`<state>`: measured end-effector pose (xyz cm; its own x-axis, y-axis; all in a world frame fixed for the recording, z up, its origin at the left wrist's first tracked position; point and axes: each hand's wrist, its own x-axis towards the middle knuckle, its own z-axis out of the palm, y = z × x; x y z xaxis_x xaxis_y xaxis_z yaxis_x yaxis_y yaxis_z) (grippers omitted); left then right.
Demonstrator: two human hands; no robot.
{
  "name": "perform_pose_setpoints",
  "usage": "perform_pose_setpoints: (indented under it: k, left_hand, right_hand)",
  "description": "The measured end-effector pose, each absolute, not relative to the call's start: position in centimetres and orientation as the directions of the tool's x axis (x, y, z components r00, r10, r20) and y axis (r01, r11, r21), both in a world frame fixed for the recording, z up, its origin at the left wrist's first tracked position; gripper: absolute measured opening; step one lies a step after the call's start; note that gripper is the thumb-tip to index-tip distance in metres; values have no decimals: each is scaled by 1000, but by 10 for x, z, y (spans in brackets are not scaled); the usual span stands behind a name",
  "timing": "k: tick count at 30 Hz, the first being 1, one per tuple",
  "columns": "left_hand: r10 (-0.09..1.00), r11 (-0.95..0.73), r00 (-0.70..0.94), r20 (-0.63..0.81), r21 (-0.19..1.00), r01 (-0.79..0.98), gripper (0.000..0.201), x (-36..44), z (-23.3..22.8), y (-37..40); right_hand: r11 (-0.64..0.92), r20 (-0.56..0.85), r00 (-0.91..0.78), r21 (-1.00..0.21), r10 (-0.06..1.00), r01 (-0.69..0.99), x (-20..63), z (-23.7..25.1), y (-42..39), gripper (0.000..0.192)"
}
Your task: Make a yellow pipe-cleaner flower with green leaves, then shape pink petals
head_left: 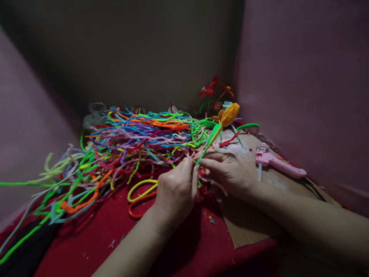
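Note:
A pipe-cleaner flower (230, 114) with a fuzzy yellow-orange bloom leans up and to the right, its green leaf (213, 134) lying along the stem. Around the lower end of that stem, my left hand (177, 184) is closed, fingers pressed together. My right hand (223, 167) pinches the same green stem just beside it, thumb and fingertips meeting there. Yellow and red loop handles (141, 191), apparently of scissors, lie by my left hand and are partly hidden by it.
A big heap of coloured pipe cleaners (144, 134) spreads across the back and left of the red cloth (86, 242). A pink glue gun (281, 163) rests on a brown board (245, 227) at the right. Small red flowers (207, 91) stand at the back, near the walls.

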<state>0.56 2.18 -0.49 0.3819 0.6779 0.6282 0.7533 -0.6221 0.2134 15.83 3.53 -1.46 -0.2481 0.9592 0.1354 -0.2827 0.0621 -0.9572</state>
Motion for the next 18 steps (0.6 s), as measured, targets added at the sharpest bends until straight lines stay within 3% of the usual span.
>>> perform_pose_setpoints:
  k: [6, 9, 14, 18]
  left_hand:
    - [627, -596, 492, 604, -35, 802, 21, 5, -2, 21]
    - [636, -590, 523, 567, -79, 804, 27, 5, -3, 21]
    - [658, -645, 482, 578, 104, 757, 30, 3, -6, 23]
    - [689, -694, 381, 616, 411, 592, 29, 4, -2, 22]
  right_hand:
    - [67, 123, -219, -967, 968, -246, 158, -13, 34, 19]
    - [119, 162, -217, -973, 963, -200, 158, -13, 34, 22]
    - [199, 228, -214, -969, 950, -146, 158, -13, 34, 16]
    - [153, 204, -229, -964, 952, -219, 157, -12, 33, 16]
